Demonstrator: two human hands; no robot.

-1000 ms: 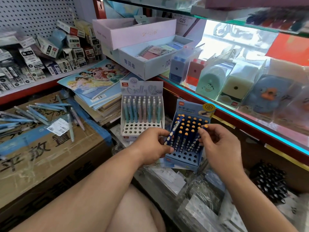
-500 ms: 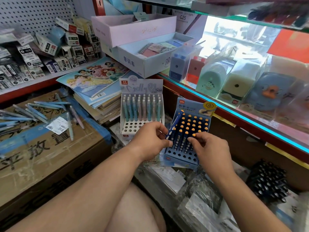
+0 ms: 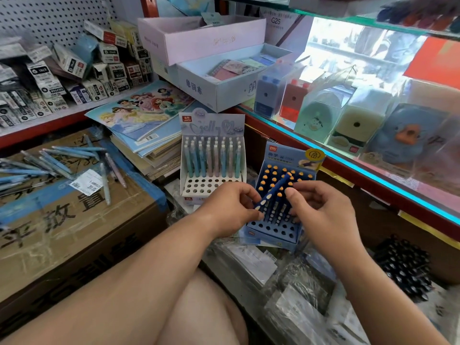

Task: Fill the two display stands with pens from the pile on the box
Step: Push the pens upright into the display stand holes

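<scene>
Shop corner: left hand [image 3: 231,207] now pinches pen [image 3: 272,194] tilted over blue stand [image 3: 273,231]; right hand [image 3: 321,212] lifted, fingers curled, grip unclear.

A white pegboard wall [image 3: 49,16] fills the 10 o'clock corner above a red-edged shelf [image 3: 49,128]. From 12 to 4 o'clock runs a red-framed glass display counter [image 3: 361,176] with a glowing cyan edge, brightly lit from behind.

Slanted blue pen [image 3: 273,192] in left hand [image 3: 230,209], apparently over blue stand [image 3: 271,234]
</scene>
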